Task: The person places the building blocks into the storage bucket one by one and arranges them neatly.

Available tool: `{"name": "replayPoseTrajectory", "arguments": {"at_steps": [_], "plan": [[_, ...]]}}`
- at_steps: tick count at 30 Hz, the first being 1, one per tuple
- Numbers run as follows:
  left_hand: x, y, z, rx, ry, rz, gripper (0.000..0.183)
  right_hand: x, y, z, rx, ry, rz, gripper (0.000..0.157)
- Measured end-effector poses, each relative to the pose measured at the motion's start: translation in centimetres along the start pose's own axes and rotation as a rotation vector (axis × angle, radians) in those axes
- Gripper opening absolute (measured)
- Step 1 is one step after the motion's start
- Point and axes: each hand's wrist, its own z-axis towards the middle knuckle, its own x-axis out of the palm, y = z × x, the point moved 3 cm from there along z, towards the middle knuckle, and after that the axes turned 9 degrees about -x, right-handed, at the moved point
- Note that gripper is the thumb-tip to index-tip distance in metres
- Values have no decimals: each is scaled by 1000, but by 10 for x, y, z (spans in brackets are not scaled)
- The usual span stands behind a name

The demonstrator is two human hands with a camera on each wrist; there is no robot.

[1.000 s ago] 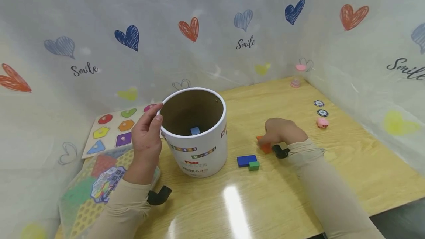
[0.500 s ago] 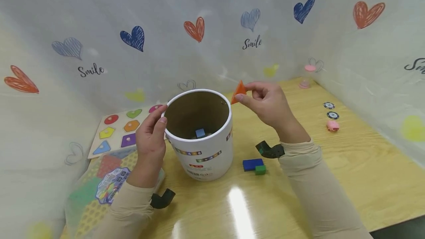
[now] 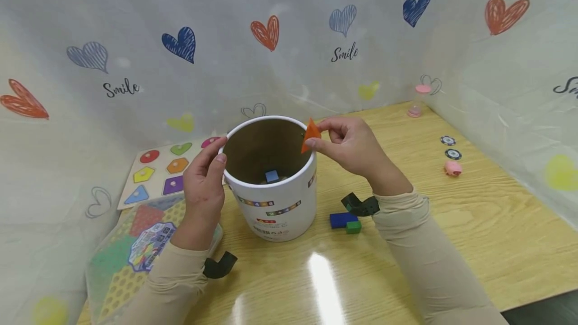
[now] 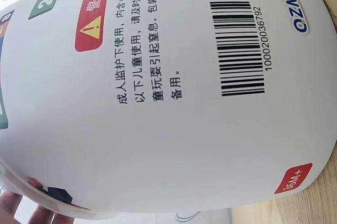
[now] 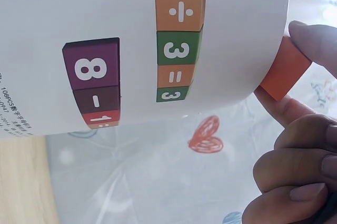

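Observation:
A white bucket [image 3: 289, 217] with printed number sums stands upright on the table. My left hand [image 3: 203, 189] grips its rim on the left side, thumb outside. At the right side of the rim, my right hand [image 3: 354, 147] pinches an orange triangular block [image 3: 311, 137] between thumb and forefinger. In the right wrist view the orange block overlaps the bucket's edge, and the other fingers are curled. A light blue block [image 3: 272, 176] lies inside the bucket. Right of the bucket, a dark blue block [image 3: 340, 220] and a small green block [image 3: 353, 227] lie on the table.
At the left are a shape puzzle board [image 3: 155, 179] and a flat plastic case [image 3: 122, 270] under my left forearm. Two chips [image 3: 453, 154], a pink pig figure [image 3: 453, 168] and a small pink-capped item [image 3: 416, 100] sit at the right. A printed sheet backs the table.
My right hand has lifted the orange triangular block off the table and carried it left to the bucket's rim. My left hand keeps its hold on the bucket.

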Motion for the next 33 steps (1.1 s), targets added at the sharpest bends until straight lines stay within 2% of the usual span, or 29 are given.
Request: {"name": "replayPoseTrajectory", "arguments": {"at_steps": [4, 12, 21, 27, 30, 32, 33], "plan": [[-1, 5, 0, -14, -2, 8, 35, -1, -2, -1, 8, 10, 7, 24], [-7, 26, 5, -53, -4, 5, 34, -1, -4, -3, -6, 24, 18, 28], [-6, 30, 5, -47, -5, 3, 33, -3, -5, -6, 17, 20, -6, 26], [-4, 27, 5, -30, 5, -3, 34, -17, 21, -12, 36, -4, -31, 18], [-4, 26, 7, -13, 8, -18, 34, -27, 13, -15, 41, 38, -70, 14], [-4, 24, 8, -5, 6, -22, 34, -31, -3, -19, 61, 122, -117, 14], [-4, 24, 9, 2, 7, -28, 34, -31, -11, -21, 72, 189, -150, 16]]}}
